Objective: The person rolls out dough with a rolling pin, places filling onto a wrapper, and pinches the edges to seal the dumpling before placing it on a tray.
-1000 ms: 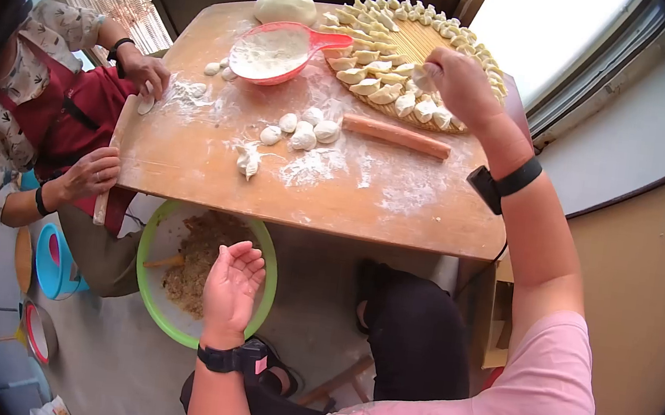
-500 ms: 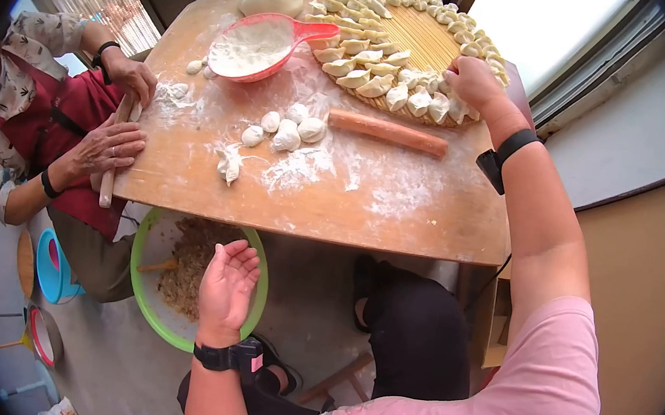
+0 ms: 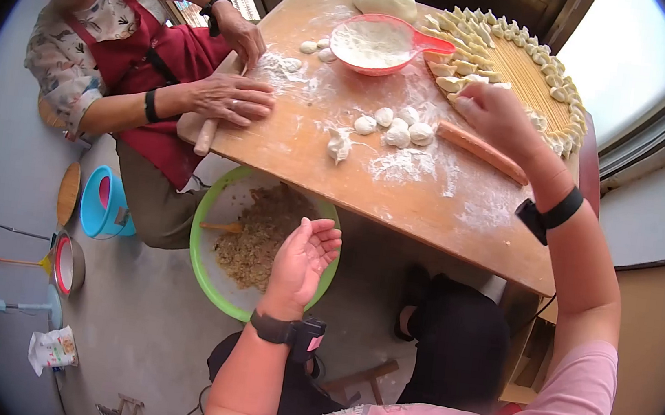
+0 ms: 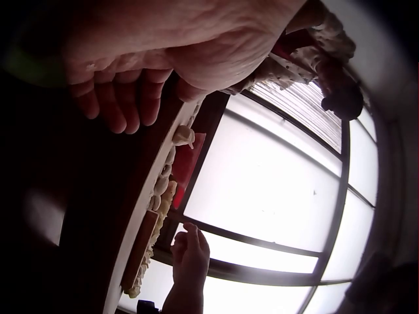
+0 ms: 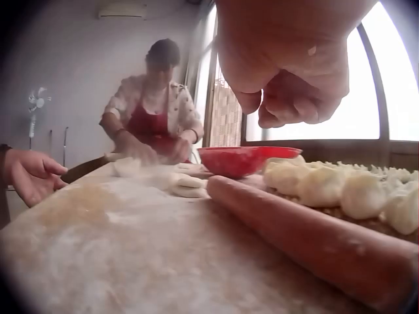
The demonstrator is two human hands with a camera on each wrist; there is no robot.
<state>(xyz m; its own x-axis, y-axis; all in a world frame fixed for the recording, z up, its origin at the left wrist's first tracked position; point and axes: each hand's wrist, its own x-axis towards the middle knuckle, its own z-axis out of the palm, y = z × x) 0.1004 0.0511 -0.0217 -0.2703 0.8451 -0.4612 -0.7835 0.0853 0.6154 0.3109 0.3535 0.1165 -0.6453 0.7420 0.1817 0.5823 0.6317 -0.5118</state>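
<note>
My right hand (image 3: pixel 500 118) hovers over the table between a pinkish rolling pin (image 3: pixel 482 152) and the round slatted tray (image 3: pixel 528 70) of dumplings (image 3: pixel 461 50). Its fingers curl loosely with nothing visible in them, as the right wrist view also shows. My left hand (image 3: pixel 303 266) is held palm up, with relaxed fingers and a bare palm, below the table's near edge. Beneath it in the head view is a green-rimmed basin (image 3: pixel 198 254) of minced filling (image 3: pixel 249 257). Several small dough pieces (image 3: pixel 396 135) lie on the floured tabletop, with a pinched dough piece (image 3: pixel 339 146) nearer.
A red scoop (image 3: pixel 426 44) of flour and a large dough lump (image 3: pixel 385 2) stand at the back. Across the corner, another person in a red apron (image 3: pixel 165 57) works a thin rolling pin (image 3: pixel 206 137). A blue bucket (image 3: pixel 94 213) is on the floor.
My right hand has left the dumpling tray's near right side and come back toward the dough pieces. My left hand keeps its palm-up pose. The head view has swung left.
</note>
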